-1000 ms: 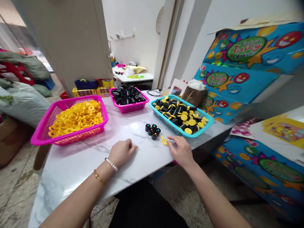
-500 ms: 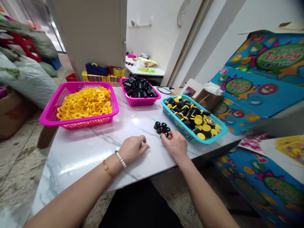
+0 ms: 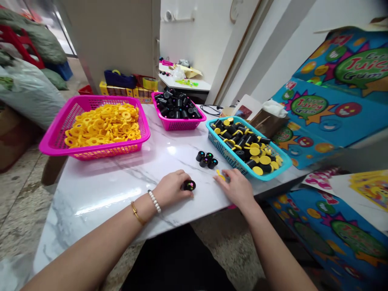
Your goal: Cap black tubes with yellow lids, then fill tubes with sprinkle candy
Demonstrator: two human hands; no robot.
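My left hand is closed around the side of a black cylinder with coloured dots on its end, low over the white marbled table. To its right, my right hand pinches a small yellow plastic piece between thumb and fingers. Several more black cylinders stand grouped on the table beyond both hands, dotted ends up. Close by my right hand is a turquoise basket holding black cylinders and yellow round pieces.
A pink basket of yellow ring-shaped pieces stands at the left. Behind the group, a smaller pink basket holds black cylinders. A tape dispenser rests on yellow boxes at the back. Blue printed cartons stand at the right.
My left hand has taken hold of a black cylinder from the group. My right hand has left the cylinders, moved right and now holds a yellow piece. The view has shifted slightly.
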